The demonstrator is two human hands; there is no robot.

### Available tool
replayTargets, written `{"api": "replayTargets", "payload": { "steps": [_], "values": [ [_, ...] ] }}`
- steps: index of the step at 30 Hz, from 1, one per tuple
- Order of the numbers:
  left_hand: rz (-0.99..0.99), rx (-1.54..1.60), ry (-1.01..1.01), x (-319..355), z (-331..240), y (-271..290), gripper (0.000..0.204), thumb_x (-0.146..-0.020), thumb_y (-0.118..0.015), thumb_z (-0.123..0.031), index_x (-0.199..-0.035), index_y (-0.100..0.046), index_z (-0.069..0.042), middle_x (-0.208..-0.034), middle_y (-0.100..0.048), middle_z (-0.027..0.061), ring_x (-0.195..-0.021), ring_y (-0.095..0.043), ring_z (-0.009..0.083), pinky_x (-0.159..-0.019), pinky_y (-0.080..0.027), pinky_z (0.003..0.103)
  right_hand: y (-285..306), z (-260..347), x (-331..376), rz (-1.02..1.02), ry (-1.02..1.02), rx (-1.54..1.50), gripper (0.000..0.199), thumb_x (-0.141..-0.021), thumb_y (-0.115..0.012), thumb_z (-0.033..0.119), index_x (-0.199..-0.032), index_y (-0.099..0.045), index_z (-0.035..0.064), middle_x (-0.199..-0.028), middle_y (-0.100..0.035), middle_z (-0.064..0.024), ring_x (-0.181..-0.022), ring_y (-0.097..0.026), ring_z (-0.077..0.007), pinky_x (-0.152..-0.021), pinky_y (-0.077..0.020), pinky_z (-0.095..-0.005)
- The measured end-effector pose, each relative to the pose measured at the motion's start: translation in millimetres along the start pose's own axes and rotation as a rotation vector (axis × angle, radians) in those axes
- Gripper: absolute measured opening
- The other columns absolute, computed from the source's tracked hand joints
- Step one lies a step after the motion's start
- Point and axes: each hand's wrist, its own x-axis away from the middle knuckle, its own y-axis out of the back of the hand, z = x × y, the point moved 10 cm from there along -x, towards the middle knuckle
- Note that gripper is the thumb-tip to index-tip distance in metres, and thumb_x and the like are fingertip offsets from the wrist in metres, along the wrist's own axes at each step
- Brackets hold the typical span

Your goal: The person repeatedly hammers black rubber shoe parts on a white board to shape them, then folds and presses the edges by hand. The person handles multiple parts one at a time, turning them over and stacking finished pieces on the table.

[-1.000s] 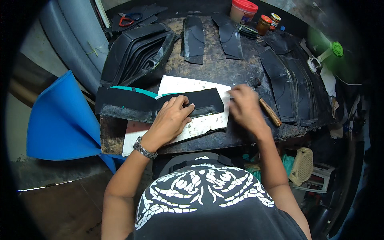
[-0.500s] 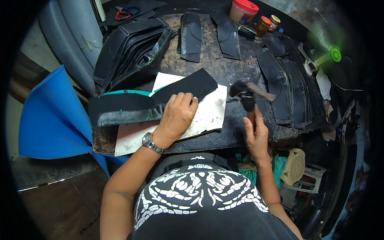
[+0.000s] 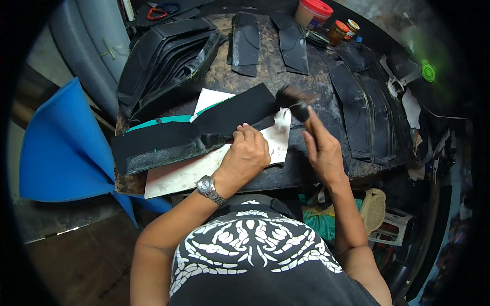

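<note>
Ideally, left hand fingers stay pressed flat pinning the black strip; right hand, fingers pinching the brush just beyond it, strokes evenly

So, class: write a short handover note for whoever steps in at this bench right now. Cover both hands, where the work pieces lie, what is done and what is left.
Left hand: pressing flat on the long black strip, which lies across the white sheet on the workbench.
Right hand: gripping a hammer, head raised above the strip's right end.
Done: cannot tell how much of the strip is already hammered.
Left: probably hammering along the strip. More black cut pieces wait to the right.
</note>
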Motion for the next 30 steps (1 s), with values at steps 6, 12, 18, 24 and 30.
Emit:
{"api": "replayTargets", "payload": {
  "steps": [6, 12, 18, 24, 30],
  "values": [
    [-0.060, 0.040, -0.012, 2, 1, 2, 0.025, -0.079, -0.063, -0.003, -0.095, -0.070, 0.015, -0.094, -0.069, 0.0270, -0.087, -0.069, 0.0321, -0.075, -0.057, 0.034, -29, 0, 7, 0.240, 0.013, -0.033, 0.057, -0.095, -0.067, 0.011, -0.149, -0.048, 0.0108, -0.110, -0.072, -0.0177, -0.093, -0.072, -0.0412, -0.077, -0.0574, -0.0471],
    [-0.080, 0.319, 0.089, 3, 29, 12, 0.017, -0.080, -0.066, -0.001, -0.093, -0.069, 0.009, -0.095, -0.068, 0.0181, -0.088, -0.066, 0.0293, -0.075, -0.055, 0.035, -13, 5, 9, -0.019, 0.039, -0.143, 0.051, -0.098, -0.065, 0.015, -0.146, -0.049, 0.0102, -0.106, -0.072, -0.0188, -0.088, -0.070, -0.0445, -0.076, -0.0571, -0.0498],
    [-0.113, 0.488, 0.088, 15, 69, 10, 0.011, -0.079, -0.063, -0.008, -0.076, -0.066, 0.002, -0.085, -0.061, 0.0133, -0.083, -0.062, 0.0282, -0.070, -0.053, 0.036, -43, 0, 10, 0.257, 0.009, 0.126, 0.051, -0.099, -0.063, 0.017, -0.148, -0.047, 0.0125, -0.110, -0.072, -0.0184, -0.086, -0.070, -0.0443, -0.074, -0.0565, -0.0505],
    [-0.028, -0.043, -0.049, 20, 21, 0, 0.019, -0.082, -0.062, -0.008, -0.088, -0.067, 0.009, -0.096, -0.070, 0.0274, -0.085, -0.067, 0.0271, -0.076, -0.056, 0.033, -2, 12, 2, -0.082, 0.087, -0.178, 0.054, -0.094, -0.066, 0.001, -0.146, -0.051, 0.0063, -0.100, -0.071, -0.0193, -0.085, -0.074, -0.0364, -0.073, -0.0579, -0.0413],
    [0.082, -0.041, -0.068, 15, 18, -6, 0.020, -0.081, -0.063, -0.006, -0.091, -0.068, 0.011, -0.096, -0.070, 0.0285, -0.085, -0.068, 0.0278, -0.074, -0.057, 0.031, -27, 22, 0, 0.209, 0.120, -0.028, 0.053, -0.096, -0.067, 0.006, -0.146, -0.049, 0.0066, -0.099, -0.069, -0.0206, -0.085, -0.072, -0.0375, -0.075, -0.0566, -0.0390]
  ]
}}
